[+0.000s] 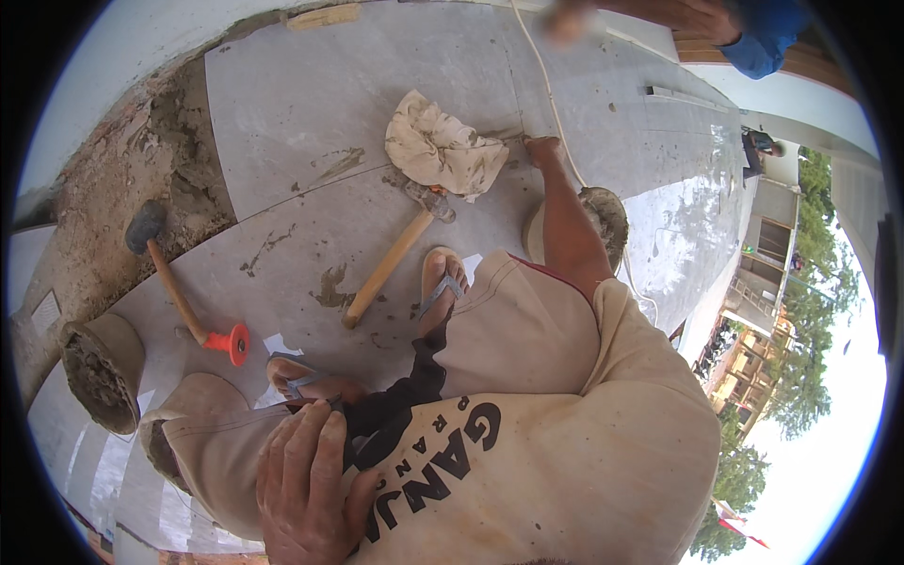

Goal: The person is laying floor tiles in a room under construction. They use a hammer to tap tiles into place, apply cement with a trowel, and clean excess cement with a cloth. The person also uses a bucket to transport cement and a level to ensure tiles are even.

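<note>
My left hand (313, 476) lies on my left thigh, its fingers stretched out and holding nothing. Down to the tiled floor reaches my right arm, with my right hand (542, 149) low beside a crumpled, dirty cream cloth (443, 146). The fingers are too small and hidden to show whether they grip the cloth's edge. A hammer (388, 268) with a wooden handle lies on the tiles, its metal head against the cloth. Further left are a black-headed rubber mallet (173, 282) and an orange round tool (228, 345) at its handle end.
A mortar-crusted bucket (105, 369) stands at the left; another bucket (612, 221) is behind my right forearm. A pale cable (549, 89) crosses the grey tiles (311, 94). Bare mortar (151, 169) borders them. Another person's blue sleeve (758, 52) shows at top right.
</note>
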Tool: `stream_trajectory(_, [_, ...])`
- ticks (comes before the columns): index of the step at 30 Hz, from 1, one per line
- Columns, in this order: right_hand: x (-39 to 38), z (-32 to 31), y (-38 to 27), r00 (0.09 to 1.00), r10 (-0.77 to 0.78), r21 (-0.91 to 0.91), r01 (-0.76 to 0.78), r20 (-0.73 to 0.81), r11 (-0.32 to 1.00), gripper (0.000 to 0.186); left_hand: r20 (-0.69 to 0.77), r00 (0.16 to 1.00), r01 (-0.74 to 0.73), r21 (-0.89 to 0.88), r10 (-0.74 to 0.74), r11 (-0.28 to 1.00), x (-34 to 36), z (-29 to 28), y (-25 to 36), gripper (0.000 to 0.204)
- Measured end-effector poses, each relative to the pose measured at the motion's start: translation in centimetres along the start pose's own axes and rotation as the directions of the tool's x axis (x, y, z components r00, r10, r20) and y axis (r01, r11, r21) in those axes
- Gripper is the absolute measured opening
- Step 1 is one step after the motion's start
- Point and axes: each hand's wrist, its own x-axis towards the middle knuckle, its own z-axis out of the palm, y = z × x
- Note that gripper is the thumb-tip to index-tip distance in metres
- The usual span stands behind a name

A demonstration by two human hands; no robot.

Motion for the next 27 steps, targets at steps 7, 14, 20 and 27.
stream_trajectory(7, [3.7,-0.8,4.6,0.972,-0.201,0.114,0.215,-0.12,0.97,0.023,-0.018,0.999,-0.032,-0.021,0.032,0.999,-0.4,0.1,-1.0,0.058])
stream_trajectory(14, [-0.9,-0.1,0.7,0.988,-0.058,0.527,-0.028,0.146,0.85,0.019,-0.015,0.997,0.077,0.071,-0.077,0.994,-0.7,0.1,0.2,0.06])
stream_trajectory(20, [1.9,0.1,3.9,0.99,-0.121,0.599,0.055,0.071,0.799,0.019,-0.036,0.998,0.048,0.026,-0.047,0.998,-0.3,0.1,-0.2,0.06])
stream_trajectory(27, [3.2,-1.2,4.5,0.981,-0.049,0.297,0.105,-0.19,0.949,0.023,-0.017,1.0,0.011,-0.002,-0.011,1.0,-0.1,-0.1,-0.9,0.06])
